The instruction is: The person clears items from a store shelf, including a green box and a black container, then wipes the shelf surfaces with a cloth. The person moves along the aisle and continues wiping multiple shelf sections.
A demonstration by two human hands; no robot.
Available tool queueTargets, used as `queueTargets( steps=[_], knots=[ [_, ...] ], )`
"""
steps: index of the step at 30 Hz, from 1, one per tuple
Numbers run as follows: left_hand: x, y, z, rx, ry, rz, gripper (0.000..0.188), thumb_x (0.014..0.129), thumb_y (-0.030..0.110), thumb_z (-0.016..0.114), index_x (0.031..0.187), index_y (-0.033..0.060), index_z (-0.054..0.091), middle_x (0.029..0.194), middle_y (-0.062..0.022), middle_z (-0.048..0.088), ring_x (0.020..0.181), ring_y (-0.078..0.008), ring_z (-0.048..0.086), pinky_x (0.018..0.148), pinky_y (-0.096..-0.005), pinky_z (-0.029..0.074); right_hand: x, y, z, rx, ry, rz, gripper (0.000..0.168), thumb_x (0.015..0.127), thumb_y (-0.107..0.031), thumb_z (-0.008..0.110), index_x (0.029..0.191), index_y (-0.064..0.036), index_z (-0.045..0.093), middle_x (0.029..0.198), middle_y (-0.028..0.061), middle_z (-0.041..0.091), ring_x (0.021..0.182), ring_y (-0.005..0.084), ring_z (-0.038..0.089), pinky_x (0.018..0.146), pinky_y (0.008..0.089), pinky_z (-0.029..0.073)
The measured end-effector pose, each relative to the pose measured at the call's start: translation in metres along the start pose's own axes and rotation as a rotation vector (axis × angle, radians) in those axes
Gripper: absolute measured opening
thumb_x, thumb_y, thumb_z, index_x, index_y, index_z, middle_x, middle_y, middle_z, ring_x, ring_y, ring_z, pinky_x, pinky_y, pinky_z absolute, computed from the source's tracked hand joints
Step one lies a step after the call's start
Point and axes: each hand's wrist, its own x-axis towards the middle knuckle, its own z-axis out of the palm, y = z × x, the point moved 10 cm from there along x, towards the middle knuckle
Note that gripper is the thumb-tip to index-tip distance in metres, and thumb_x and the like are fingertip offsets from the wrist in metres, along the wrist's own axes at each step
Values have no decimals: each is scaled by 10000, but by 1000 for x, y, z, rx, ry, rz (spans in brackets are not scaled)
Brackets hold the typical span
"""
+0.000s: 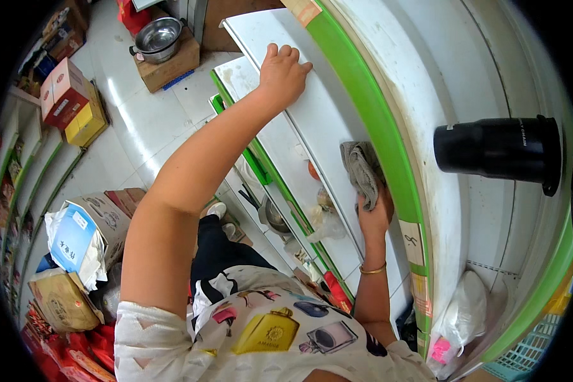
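My left hand rests on the front part of a white shelf board, its fingers somewhat apart and nothing held in them. Lower down on the same board, my right hand holds a folded grey cloth against the surface. Part of that hand is hidden by the cloth and the green-edged shelf above. A gold-coloured bangle circles the right wrist.
A black tumbler lies on the upper shelf, with a white plastic bag nearby. Lower shelves hold a clear bag and a metal pan. Steel pots top a carton; more boxes stand left.
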Motion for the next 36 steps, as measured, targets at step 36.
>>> queueTargets(
  steps=[36],
  knots=[
    [-272, -44, -36, -931, -167, -669, 203, 794, 26, 542, 974, 39, 634, 775, -157, 583, 665, -320, 573, 652, -393, 458, 202, -277, 121, 54, -171, -514, 563, 767, -349, 612, 1286, -173, 483, 1459, -9, 301, 1278, 392, 322, 1041, 550, 252]
  ],
)
